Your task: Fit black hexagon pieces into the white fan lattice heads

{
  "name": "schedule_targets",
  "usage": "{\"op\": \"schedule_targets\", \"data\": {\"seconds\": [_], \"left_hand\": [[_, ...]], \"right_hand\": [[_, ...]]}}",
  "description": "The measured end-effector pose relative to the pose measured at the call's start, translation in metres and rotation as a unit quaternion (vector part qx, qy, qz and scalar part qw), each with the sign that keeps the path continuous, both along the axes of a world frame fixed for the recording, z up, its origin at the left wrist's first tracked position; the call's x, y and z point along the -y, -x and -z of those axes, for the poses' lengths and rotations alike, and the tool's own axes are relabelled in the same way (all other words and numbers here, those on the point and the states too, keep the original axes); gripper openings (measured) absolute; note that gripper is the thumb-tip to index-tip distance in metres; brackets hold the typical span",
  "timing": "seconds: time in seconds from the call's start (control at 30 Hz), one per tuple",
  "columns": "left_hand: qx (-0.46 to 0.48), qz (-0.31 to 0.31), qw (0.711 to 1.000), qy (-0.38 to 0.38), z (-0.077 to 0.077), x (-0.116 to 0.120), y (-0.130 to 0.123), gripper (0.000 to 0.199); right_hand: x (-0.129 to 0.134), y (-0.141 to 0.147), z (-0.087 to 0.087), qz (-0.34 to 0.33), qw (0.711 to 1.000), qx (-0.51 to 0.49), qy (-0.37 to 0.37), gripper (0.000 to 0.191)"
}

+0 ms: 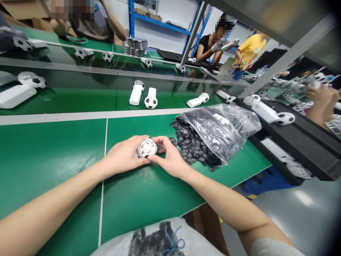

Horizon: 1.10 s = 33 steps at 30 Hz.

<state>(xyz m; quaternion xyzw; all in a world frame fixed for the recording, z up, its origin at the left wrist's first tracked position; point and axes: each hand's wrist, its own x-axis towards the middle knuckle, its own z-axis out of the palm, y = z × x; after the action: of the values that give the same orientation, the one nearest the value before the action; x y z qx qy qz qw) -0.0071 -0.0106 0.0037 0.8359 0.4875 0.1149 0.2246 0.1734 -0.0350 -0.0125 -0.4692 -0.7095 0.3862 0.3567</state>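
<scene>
A white handheld fan (148, 148) with a round openwork grille is held low over the green bench, grille facing up. My left hand (125, 155) is wrapped round its left side, covering much of it; no handle shows. On the other side, the thumb and fingers of my right hand (170, 156) close on the rim. Just right of that hand, a pile of small black pieces (193, 145) spills from a clear plastic bag (226, 124) lying on the bench.
Several white fans with football-patterned heads (151, 102) lie on the green conveyor belt (101, 92) beyond the bench edge. At right stand black trays (306, 142) holding more fans. Across the line sit co-workers, one raising a gloved hand (217, 46). A metal post (279, 60) slants overhead.
</scene>
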Motion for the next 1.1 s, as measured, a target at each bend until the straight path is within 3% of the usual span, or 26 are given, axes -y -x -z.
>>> {"op": "schedule_targets", "data": {"seconds": [0.17, 0.3, 0.4, 0.53, 0.7, 0.77, 0.87, 1.1], "left_hand": [[-0.011, -0.018, 1.0, -0.012, -0.002, 0.003, -0.001, 0.062], [-0.031, -0.024, 0.999, 0.004, 0.002, 0.001, 0.0, 0.07], [-0.046, -0.03, 0.998, 0.005, 0.004, -0.002, 0.0, 0.07], [-0.062, -0.018, 0.998, -0.013, 0.001, -0.005, -0.001, 0.062], [-0.097, 0.001, 0.994, -0.048, -0.001, -0.008, 0.004, 0.061], [-0.099, 0.008, 0.994, -0.048, -0.001, -0.01, 0.006, 0.062], [-0.097, 0.033, 0.994, -0.046, -0.003, -0.011, 0.007, 0.062], [-0.135, 0.019, 0.989, -0.063, -0.01, -0.006, 0.004, 0.067]], "right_hand": [[-0.004, -0.005, -0.002, 0.009, 0.999, 0.032, -0.033, 0.039], [-0.024, -0.041, -0.005, 0.052, 0.986, 0.127, -0.095, 0.011], [-0.038, -0.07, -0.004, 0.1, 0.953, 0.255, -0.131, 0.007], [-0.038, -0.078, 0.003, 0.046, 0.906, 0.387, -0.167, 0.014], [-0.022, -0.066, 0.006, -0.026, 0.814, 0.532, -0.233, 0.03], [-0.02, -0.066, 0.005, -0.043, 0.802, 0.548, -0.234, 0.032], [-0.024, -0.072, 0.001, -0.039, 0.826, 0.521, -0.211, 0.027], [-0.026, -0.071, -0.014, 0.05, 0.943, 0.309, -0.116, 0.011]]}}
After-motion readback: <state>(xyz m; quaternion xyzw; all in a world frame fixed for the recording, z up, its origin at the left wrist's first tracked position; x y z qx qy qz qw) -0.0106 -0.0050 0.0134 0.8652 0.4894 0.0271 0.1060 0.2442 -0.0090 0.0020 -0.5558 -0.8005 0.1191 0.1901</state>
